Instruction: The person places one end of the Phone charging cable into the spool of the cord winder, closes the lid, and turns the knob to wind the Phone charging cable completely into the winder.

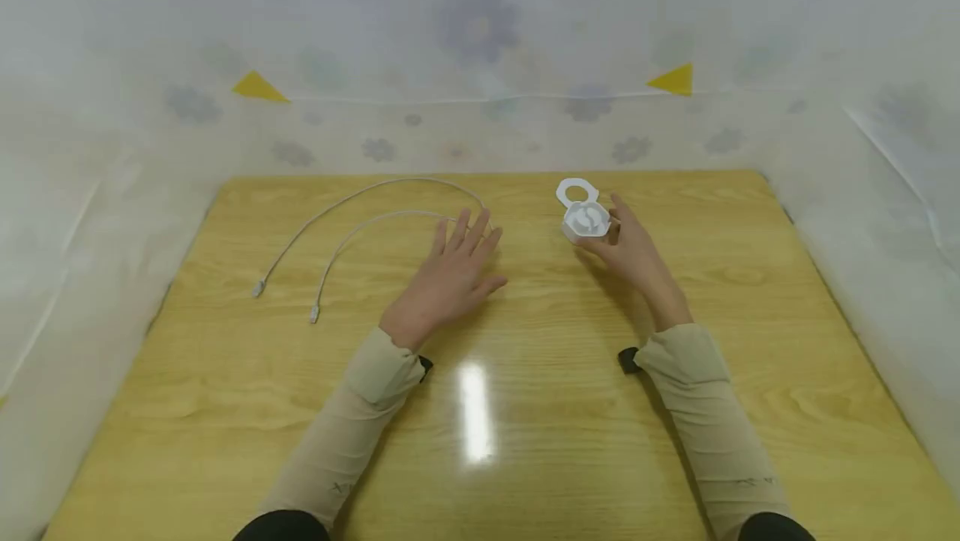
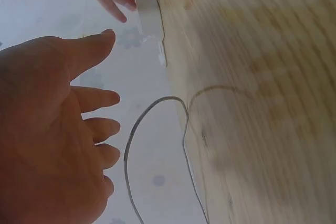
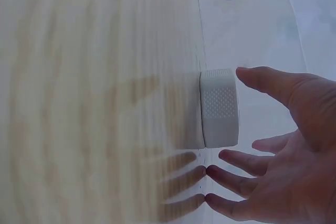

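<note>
A white hexagonal case (image 1: 587, 221) sits on the table with its ring-shaped lid (image 1: 577, 191) flipped back. My right hand (image 1: 633, 253) is around the case's right side, thumb at its near edge and fingers spread. In the right wrist view, the thumb tip is by a corner of the case (image 3: 219, 108), with a gap between the other fingers and the case. A thin pale cable (image 1: 367, 228) lies in a wide curve, its two plugs toward the left. My left hand (image 1: 448, 281) hovers by the cable's bend with fingers spread, holding nothing.
The wooden table (image 1: 540, 408) has white, flower-patterned sheeting (image 1: 480, 132) behind it and at both sides. Two yellow triangles (image 1: 258, 87) mark the back sheeting. Each sleeve cuff has a black strap piece (image 1: 628, 360) beside it.
</note>
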Demonstrator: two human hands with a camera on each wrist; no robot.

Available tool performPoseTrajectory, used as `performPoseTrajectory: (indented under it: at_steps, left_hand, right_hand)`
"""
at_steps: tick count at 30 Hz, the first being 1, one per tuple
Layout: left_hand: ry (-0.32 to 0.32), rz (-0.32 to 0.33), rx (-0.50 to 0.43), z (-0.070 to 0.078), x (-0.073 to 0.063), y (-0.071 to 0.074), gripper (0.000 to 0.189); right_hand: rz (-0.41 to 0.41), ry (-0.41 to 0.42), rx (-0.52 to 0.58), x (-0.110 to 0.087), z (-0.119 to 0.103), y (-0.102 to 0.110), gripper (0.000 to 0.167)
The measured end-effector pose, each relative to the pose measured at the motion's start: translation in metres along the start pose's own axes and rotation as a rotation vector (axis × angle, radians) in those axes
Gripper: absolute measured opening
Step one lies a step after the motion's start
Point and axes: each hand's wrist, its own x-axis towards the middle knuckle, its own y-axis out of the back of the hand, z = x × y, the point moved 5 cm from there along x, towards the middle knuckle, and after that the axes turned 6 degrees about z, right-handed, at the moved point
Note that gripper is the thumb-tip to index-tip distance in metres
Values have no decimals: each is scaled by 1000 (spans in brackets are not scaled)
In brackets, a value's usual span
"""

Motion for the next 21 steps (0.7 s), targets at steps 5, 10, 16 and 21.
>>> performPoseTrajectory:
  at_steps: [5, 10, 16, 21]
  left_hand:
    - [-25, -35, -32, 11, 4, -3, 68]
    - [-75, -54, -51, 24, 3, -6, 61]
    - [-106, -58, -33, 30, 3, -7, 58]
    - [-100, -71, -29, 32, 2, -9, 58]
  right_hand:
    - [-1, -13, -35, 5, 2, 2, 109]
    - [5, 18, -79, 8, 3, 0, 106]
    - [41, 49, -98, 8, -3, 2, 98]
    - [55, 42, -107, 6, -4, 2, 89]
